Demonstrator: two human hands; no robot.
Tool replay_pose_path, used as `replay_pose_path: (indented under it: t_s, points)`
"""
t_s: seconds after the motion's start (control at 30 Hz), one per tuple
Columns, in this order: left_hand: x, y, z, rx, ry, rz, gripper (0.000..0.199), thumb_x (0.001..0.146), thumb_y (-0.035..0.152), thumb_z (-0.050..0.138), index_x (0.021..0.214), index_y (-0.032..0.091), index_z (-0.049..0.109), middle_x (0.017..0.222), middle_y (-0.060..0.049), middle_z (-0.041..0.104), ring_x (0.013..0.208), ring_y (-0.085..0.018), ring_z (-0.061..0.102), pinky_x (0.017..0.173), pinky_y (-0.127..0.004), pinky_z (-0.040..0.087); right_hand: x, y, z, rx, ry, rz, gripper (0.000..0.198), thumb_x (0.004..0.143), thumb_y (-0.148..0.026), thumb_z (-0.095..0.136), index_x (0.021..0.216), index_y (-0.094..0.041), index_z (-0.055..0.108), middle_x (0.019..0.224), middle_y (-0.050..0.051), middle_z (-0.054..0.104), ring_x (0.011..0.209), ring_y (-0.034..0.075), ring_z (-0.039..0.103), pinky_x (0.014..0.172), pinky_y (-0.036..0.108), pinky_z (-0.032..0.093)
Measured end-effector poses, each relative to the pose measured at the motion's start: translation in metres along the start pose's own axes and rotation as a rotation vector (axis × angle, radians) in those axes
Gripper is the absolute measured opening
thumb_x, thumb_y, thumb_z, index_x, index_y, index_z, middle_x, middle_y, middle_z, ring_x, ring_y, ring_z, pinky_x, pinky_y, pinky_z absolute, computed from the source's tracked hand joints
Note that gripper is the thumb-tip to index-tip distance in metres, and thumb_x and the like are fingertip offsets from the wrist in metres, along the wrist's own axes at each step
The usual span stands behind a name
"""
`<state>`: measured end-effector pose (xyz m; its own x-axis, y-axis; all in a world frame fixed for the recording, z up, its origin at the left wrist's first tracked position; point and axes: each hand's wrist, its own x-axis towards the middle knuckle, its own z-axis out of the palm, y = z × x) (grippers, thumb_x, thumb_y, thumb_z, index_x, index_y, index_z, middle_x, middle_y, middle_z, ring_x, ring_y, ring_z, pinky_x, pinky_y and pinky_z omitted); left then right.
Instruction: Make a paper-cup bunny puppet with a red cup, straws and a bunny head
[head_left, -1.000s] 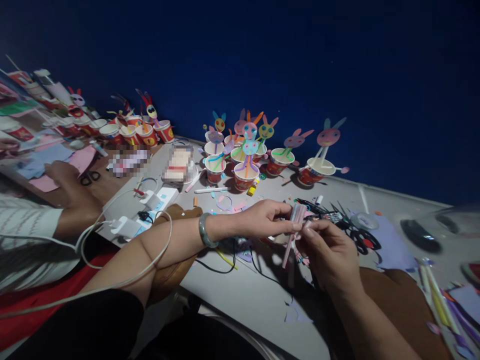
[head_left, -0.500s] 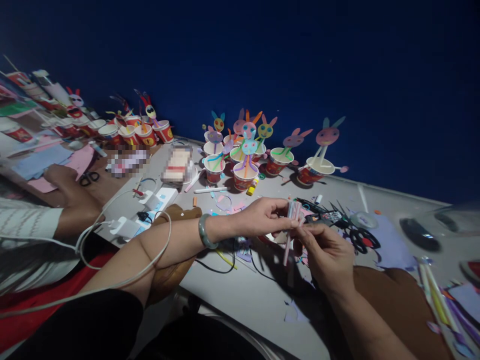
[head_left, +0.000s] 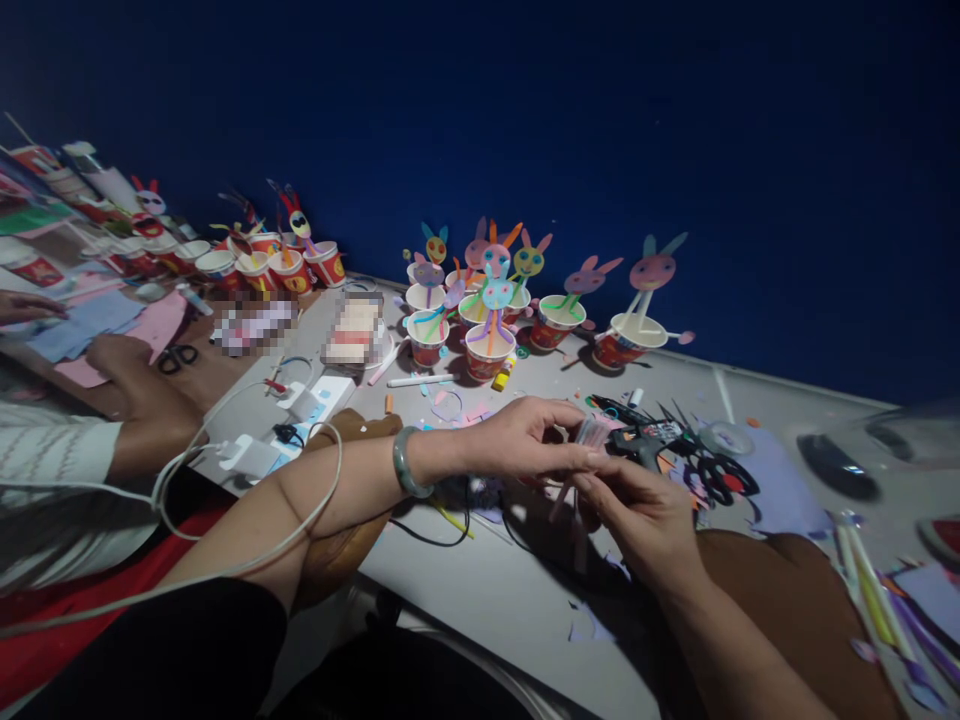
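Over the table (head_left: 480, 590), between far and near edges: bundle of thin pale strips (head_left: 592, 432), clear and faintly pink, seemingly held up off the surface.

Long axis of the bundle: tilted, running from the upper ends, pointing toward the far edge and a little right, to the lower ends, dropping toward the near edge and a little left. Exact slope hard to judge, with fingers covering the middle.

Left hand (head_left: 536, 437): closed around the bundle from its left side, thumb laid across, upper ends poking out beyond the fingers. Reaching in from the left, with a green bracelet (head_left: 409, 462) on the wrist.

Right hand (head_left: 649, 505): narrowed to a pinch on the lower part of the bundle, coming from the right and from nearer the near edge. Fingertips right up against the left thumb; exact grip partly hidden.

Nearer hand: neither, both being at the bundle; left higher up, right just below.

Beyond, toward the far edge: paper cups (head_left: 491, 362) in a cluster, with rabbit-faced figures (head_left: 497, 292) standing in them, well apart from both hands.

Right of the bundle: black-handled scissors (head_left: 716, 480), then a roll of clear tape (head_left: 727, 437) and a purple sheet of paper (head_left: 787, 490), spread toward the right end.
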<state>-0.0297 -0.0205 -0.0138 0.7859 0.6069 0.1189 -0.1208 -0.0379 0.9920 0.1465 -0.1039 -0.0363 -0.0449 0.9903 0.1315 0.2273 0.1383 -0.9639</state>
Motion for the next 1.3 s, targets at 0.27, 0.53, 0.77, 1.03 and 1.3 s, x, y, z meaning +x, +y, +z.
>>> replay_pose_path:
  t_s: [0.27, 0.53, 0.77, 1.03, 1.3]
  points:
    - [-0.003, 0.008, -0.002, -0.131, -0.148, -0.151, 0.043, 0.072, 0.051, 0.081, 0.082, 0.015, 0.059, 0.064, 0.005, 0.053, 0.048, -0.006, 0.05, 0.045, -0.019, 0.036, 0.001, -0.005, -0.003, -0.07, -0.147, -0.016, 0.036, 0.088, -0.054, 0.067, 0.081, -0.019, 0.076, 0.046, -0.002, 0.05, 0.045, 0.012, 0.05, 0.044, 0.023, 0.042]
    - [-0.003, 0.008, 0.0, -0.179, -0.16, -0.201, 0.045, 0.072, 0.05, 0.081, 0.088, 0.013, 0.063, 0.065, 0.003, 0.06, 0.046, -0.005, 0.05, 0.043, -0.018, 0.038, 0.001, -0.008, -0.009, -0.089, -0.209, -0.029, 0.043, 0.089, -0.057, 0.064, 0.076, -0.018, 0.076, 0.046, -0.001, 0.045, 0.05, 0.014, 0.05, 0.048, 0.024, 0.042]
    - [-0.005, 0.004, 0.003, -0.099, -0.065, -0.196, 0.043, 0.074, 0.049, 0.08, 0.088, 0.013, 0.062, 0.065, 0.003, 0.062, 0.047, -0.006, 0.055, 0.046, -0.017, 0.041, 0.001, -0.002, -0.006, -0.028, -0.161, 0.067, 0.044, 0.085, -0.059, 0.068, 0.075, -0.017, 0.074, 0.047, -0.003, 0.046, 0.044, 0.011, 0.043, 0.042, 0.023, 0.038]
    - [-0.004, 0.006, -0.001, 0.001, -0.116, -0.137, 0.034, 0.084, 0.047, 0.071, 0.086, 0.014, 0.06, 0.066, 0.003, 0.059, 0.05, -0.006, 0.057, 0.048, -0.018, 0.041, 0.006, -0.011, -0.004, -0.09, -0.223, 0.005, 0.035, 0.086, -0.051, 0.069, 0.076, -0.018, 0.078, 0.06, 0.003, 0.068, 0.054, 0.015, 0.059, 0.05, 0.024, 0.048]
    - [-0.003, -0.001, 0.002, -0.121, -0.102, -0.158, 0.043, 0.074, 0.048, 0.08, 0.092, 0.015, 0.06, 0.07, 0.003, 0.06, 0.051, -0.007, 0.056, 0.047, -0.019, 0.039, 0.004, -0.01, -0.005, -0.203, -0.148, -0.148, 0.027, 0.09, -0.039, 0.065, 0.076, -0.018, 0.074, 0.064, 0.002, 0.07, 0.057, 0.015, 0.062, 0.053, 0.023, 0.048]
